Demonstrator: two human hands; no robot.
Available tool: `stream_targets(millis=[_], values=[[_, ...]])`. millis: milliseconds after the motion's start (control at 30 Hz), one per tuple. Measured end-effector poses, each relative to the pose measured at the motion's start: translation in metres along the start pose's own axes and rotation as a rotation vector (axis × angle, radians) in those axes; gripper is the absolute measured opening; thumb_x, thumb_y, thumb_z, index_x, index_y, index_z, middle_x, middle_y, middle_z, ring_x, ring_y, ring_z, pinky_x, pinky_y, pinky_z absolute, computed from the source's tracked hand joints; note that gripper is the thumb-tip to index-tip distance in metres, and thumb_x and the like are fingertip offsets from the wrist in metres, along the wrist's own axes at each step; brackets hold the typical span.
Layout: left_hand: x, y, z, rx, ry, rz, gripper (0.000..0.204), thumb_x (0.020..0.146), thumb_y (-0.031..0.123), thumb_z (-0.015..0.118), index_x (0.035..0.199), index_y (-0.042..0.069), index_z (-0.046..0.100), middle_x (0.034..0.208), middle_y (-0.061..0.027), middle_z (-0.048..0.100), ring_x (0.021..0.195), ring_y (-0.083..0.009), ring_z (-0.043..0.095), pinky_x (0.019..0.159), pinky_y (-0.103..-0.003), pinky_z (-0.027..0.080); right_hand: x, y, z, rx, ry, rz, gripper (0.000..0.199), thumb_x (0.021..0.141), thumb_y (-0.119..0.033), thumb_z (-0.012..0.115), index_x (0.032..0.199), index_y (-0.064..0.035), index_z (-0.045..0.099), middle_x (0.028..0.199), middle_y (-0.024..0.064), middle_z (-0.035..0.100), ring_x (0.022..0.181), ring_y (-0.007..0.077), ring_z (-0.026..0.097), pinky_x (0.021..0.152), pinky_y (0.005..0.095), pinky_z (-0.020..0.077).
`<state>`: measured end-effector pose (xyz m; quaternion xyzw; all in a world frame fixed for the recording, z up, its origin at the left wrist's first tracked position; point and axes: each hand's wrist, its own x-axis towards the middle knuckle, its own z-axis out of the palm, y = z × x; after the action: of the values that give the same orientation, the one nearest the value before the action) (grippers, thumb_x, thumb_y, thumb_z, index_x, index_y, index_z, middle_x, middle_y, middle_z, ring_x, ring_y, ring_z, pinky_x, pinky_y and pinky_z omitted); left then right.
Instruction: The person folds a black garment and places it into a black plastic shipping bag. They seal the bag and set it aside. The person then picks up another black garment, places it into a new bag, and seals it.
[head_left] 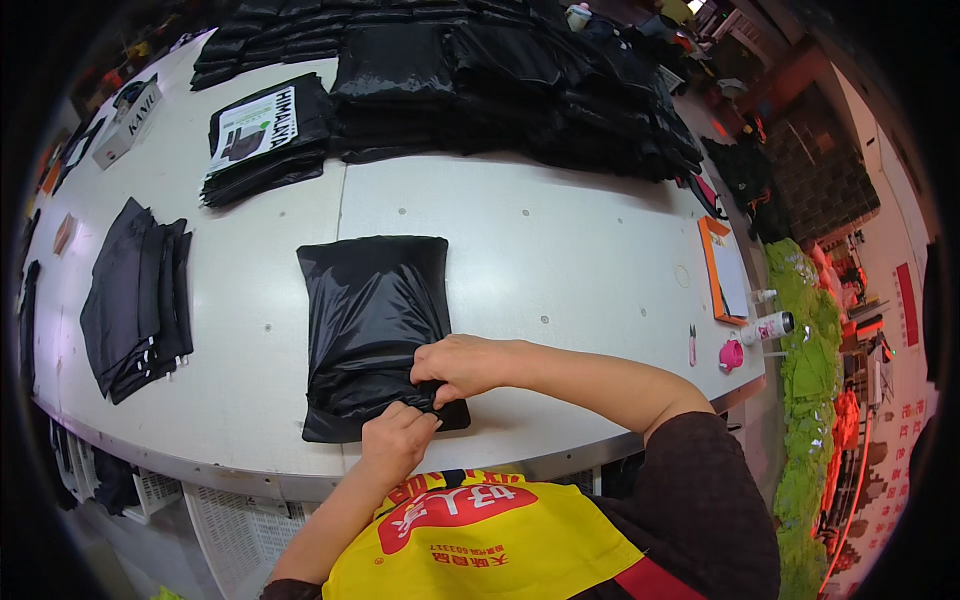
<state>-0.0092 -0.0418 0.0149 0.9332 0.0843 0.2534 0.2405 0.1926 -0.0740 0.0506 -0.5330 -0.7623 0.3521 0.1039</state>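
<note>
A shiny black plastic bag (375, 300), filled and slightly puffed, lies flat on the white table (570, 270) in front of me. Both hands are at its near end, where the plastic is creased and gathered. My left hand (398, 440) is closed, thumb and fingers pinching the plastic near the bag's front edge. Just above and to the right, my right hand (462, 366) is curled with its fingers gripping the bag's near right part. What is inside the bag is hidden.
Folded dark garments (140, 300) lie at the left. Stacked black bags (500, 100) fill the far side, beside a pile with a printed sheet (258, 128). At the right edge are an orange tray (715, 268), a bottle (768, 328), pink snips (692, 345) and a pink object (731, 353).
</note>
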Motion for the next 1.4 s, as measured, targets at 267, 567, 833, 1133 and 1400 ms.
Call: stream_targets(millis=[267,567,833,1133,1400], values=[[-0.001,-0.009,0.006,-0.154,0.124,-0.013,0.01,0.069,0.006,0.069,0.078,0.006,0.064,0.075,-0.0085,0.06,0.066,-0.0268,0.059,0.056,-0.033,0.047,0.052,-0.003,0.025,-0.368,-0.007,0.112,0.018,0.066,-0.014,0.066,0.079,-0.0035,0.06,0.082,0.0144,0.062,0.079,0.0322,0.062,0.065,0.0409,0.0499],[-0.035,-0.02,-0.004,0.202,-0.006,0.119,0.022,0.07,0.027,0.071,0.07,0.012,0.054,0.065,-0.0018,0.05,0.069,-0.0187,0.049,0.068,-0.033,0.038,0.004,-0.015,0.036,-0.357,-0.001,-0.183,0.011,0.071,-0.007,0.059,0.082,-0.0064,0.062,0.088,0.0081,0.06,0.096,0.024,0.056,0.072,0.0344,0.0491],[-0.026,-0.041,0.0,-0.211,-0.232,-0.27,0.027,0.078,0.031,0.067,0.073,0.007,0.055,0.073,-0.0107,0.062,0.069,-0.031,0.06,0.06,-0.039,0.047,-0.007,-0.028,0.064,-0.221,0.114,0.073,0.037,0.07,0.005,0.055,0.106,-0.0028,0.055,0.111,0.0125,0.055,0.103,0.031,0.052,0.078,0.0376,0.0474],[-0.035,-0.011,-0.006,0.309,0.229,0.037,0.026,0.071,0.029,0.073,0.072,0.011,0.054,0.087,-0.007,0.058,0.079,-0.0253,0.053,0.069,-0.036,0.042,0.028,-0.02,0.067,-0.391,0.676,0.084,0.019,0.07,-0.005,0.064,0.081,-0.0062,0.048,0.076,0.0094,0.054,0.066,0.0275,0.058,0.056,0.036,0.0492],[-0.032,-0.023,0.0,0.261,-0.424,-0.409,0.028,0.077,0.038,0.065,0.082,0.012,0.054,0.09,-0.0075,0.057,0.083,-0.0239,0.054,0.068,-0.036,0.041,0.028,-0.021,0.064,-0.534,0.513,-0.168,0.008,0.074,-0.01,0.056,0.069,-0.0082,0.05,0.065,0.0067,0.051,0.058,0.0233,0.058,0.049,0.0339,0.0475]])
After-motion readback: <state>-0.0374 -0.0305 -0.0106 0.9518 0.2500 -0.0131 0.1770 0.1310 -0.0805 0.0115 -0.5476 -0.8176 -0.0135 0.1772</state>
